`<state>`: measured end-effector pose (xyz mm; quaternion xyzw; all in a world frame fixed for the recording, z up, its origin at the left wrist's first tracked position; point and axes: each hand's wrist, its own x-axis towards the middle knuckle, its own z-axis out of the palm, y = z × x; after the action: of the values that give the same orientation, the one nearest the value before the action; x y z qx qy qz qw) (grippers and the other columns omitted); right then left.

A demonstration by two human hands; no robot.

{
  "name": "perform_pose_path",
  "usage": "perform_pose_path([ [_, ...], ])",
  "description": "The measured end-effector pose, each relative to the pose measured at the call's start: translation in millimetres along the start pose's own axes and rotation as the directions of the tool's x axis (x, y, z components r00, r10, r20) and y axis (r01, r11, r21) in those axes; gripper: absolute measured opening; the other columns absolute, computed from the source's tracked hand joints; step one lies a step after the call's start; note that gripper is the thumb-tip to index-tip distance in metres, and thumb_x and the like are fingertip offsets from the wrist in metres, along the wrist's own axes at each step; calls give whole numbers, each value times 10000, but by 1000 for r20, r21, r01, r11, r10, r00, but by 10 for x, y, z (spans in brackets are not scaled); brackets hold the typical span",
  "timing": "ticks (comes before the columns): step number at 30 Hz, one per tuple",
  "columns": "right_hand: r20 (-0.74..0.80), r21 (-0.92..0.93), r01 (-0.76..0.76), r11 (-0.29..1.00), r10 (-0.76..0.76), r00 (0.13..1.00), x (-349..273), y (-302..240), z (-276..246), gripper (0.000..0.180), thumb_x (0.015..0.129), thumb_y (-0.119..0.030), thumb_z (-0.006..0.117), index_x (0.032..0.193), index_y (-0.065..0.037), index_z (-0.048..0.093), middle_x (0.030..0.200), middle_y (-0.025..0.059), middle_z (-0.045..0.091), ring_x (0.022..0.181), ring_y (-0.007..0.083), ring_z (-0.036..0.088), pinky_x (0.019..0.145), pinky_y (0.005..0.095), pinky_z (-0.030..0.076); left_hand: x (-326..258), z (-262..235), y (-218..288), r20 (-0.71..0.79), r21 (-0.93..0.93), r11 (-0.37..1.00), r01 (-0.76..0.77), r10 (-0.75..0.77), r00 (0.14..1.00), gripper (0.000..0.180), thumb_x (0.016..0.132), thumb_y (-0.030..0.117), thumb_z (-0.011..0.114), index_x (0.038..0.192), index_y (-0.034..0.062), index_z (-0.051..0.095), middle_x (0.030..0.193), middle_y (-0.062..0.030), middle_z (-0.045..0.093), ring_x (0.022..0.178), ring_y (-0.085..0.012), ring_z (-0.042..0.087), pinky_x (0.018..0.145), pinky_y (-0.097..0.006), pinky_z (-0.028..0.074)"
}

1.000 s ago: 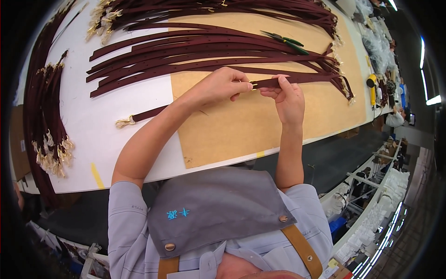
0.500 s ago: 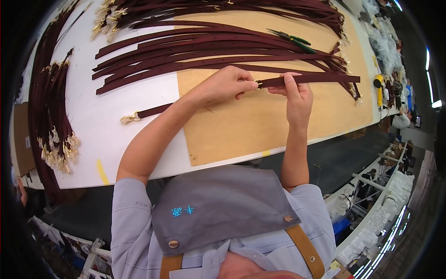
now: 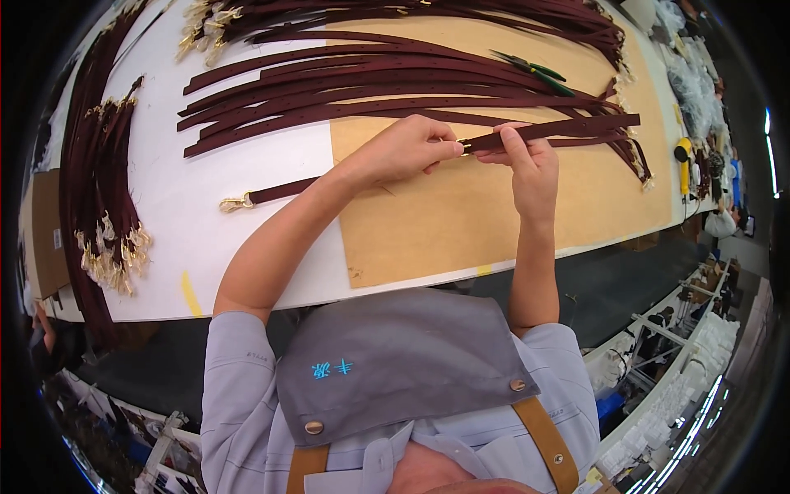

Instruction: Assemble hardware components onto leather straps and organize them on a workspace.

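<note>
A dark maroon strap (image 3: 588,128) runs between my hands above the tan sheet. A small gold buckle (image 3: 466,146) sits on it, pinched at its left side by the thumb and fingers of my left hand (image 3: 411,148). Just right of the buckle, my right hand (image 3: 527,156) grips the strap between thumb and fingers, and the free end sticks out to the right. Beyond my left forearm, a maroon strap length ends in a gold snap hook (image 3: 237,202) in clear wrapping. Whether it belongs to the held strap is hidden by my arm.
Several maroon straps with holes (image 3: 329,97) lie beyond my hands, with green-handled pliers (image 3: 539,72) on them. More straps with wrapped gold hooks (image 3: 113,255) lie at the left. A tan sheet (image 3: 461,222) covers part of the white table (image 3: 271,263). A yellow tool (image 3: 683,165) is at the right edge.
The strap's free end has tilted upward at the right. Both hands keep their hold near the buckle, and the whole view has shifted slightly.
</note>
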<state>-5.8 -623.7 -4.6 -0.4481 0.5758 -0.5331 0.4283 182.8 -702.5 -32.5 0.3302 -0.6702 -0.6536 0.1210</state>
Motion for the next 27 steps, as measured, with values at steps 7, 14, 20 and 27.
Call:
perform_pose_path([
  [7, 37, 280, -104, 954, 98, 995, 63, 147, -107, 238, 989, -153, 513, 1000, 64, 608, 849, 200, 690, 751, 259, 708, 693, 339, 596, 24, -19, -32, 45, -68, 998, -4, 7, 999, 266, 949, 294, 572, 904, 43, 650, 622, 44, 484, 596, -49, 449, 556, -232, 344],
  [14, 64, 378, -126, 917, 110, 992, 92, 250, -111, 232, 989, -157, 512, 1017, 57, 598, 862, 202, 689, 760, 260, 709, 692, 344, 602, 60, -48, -102, 57, -74, 997, 2, 2, 998, 265, 950, 292, 576, 938, 39, 652, 656, 49, 503, 598, -46, 449, 555, -227, 348],
  [20, 64, 505, -158, 848, 146, 987, 77, 291, -62, 219, 979, -138, 527, 969, 61, 616, 865, 189, 687, 739, 266, 706, 685, 337, 595, 36, -48, -73, 56, -73, 997, 1, 3, 998, 262, 951, 285, 574, 922, 35, 645, 627, 46, 495, 578, -48, 440, 537, -234, 347],
  [27, 371, -422, 324, 847, -165, 914, 126, 0, 164, 289, 817, -175, 748, 981, 12, 601, 953, 92, 622, 803, 193, 649, 691, 295, 520, -18, -85, -138, 67, 79, 996, 34, -40, 997, 204, 947, 208, 557, 897, 21, 622, 627, 27, 503, 565, -58, 430, 519, -249, 351],
])
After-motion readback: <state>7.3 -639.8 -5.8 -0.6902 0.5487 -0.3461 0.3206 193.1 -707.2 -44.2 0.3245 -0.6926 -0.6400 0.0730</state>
